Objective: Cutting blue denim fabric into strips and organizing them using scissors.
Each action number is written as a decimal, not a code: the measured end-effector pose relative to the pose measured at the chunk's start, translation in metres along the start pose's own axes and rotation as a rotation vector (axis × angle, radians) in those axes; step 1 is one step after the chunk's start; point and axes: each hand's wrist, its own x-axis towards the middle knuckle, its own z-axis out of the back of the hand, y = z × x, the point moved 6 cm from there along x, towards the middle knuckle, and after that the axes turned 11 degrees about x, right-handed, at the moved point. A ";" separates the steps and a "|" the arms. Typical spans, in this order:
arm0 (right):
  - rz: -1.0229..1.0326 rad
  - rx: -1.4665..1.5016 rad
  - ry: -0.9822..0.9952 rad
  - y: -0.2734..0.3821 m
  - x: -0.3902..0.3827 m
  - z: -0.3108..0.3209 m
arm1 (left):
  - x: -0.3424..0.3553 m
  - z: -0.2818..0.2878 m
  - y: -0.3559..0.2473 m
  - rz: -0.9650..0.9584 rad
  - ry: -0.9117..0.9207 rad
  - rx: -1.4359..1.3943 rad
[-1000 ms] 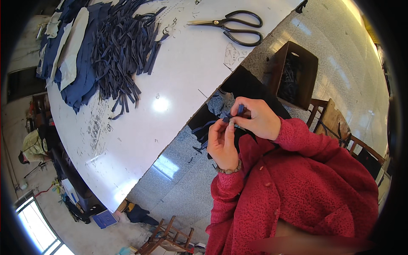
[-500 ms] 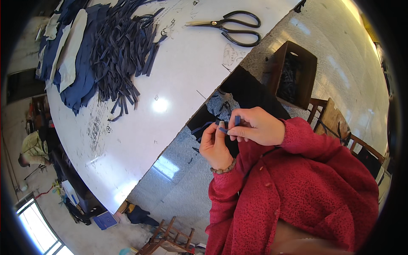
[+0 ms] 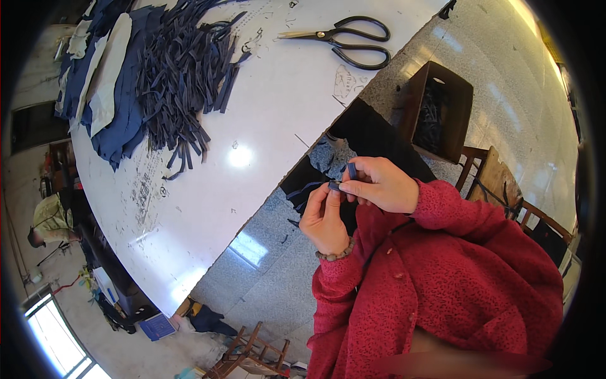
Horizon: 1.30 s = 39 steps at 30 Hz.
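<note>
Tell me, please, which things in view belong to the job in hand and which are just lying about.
Likely part of the job:
- narrow dark blue fabric in left hand and right hand
- heap of dark blue strips on white table
- black-handled scissors, perhaps

Apparently just lying about:
- wooden stool
- blue flat item on floor
- dark cloth

In the centre of the frame, the small strip (image 3: 352, 170) is of dark blue colour. The jacket (image 3: 467, 271) at lower right is red with small dark spots. At upper left, the strip heap (image 3: 180, 82) is navy, the layered cloth (image 3: 126, 129) is blue, and the long piece (image 3: 112, 82) over it is cream white. The tabletop (image 3: 271, 126) is white with black marks; the scissors (image 3: 322, 35) at the top have black handles.
</note>
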 end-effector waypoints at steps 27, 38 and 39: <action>0.170 0.164 -0.017 0.011 0.001 0.011 | 0.005 0.018 0.002 0.049 -0.114 -0.102; 0.308 -0.239 0.154 0.037 -0.009 -0.018 | 0.005 0.013 -0.015 -0.006 -0.099 0.026; 0.307 -0.240 0.157 0.034 -0.008 -0.019 | 0.004 0.012 -0.010 0.000 -0.105 -0.032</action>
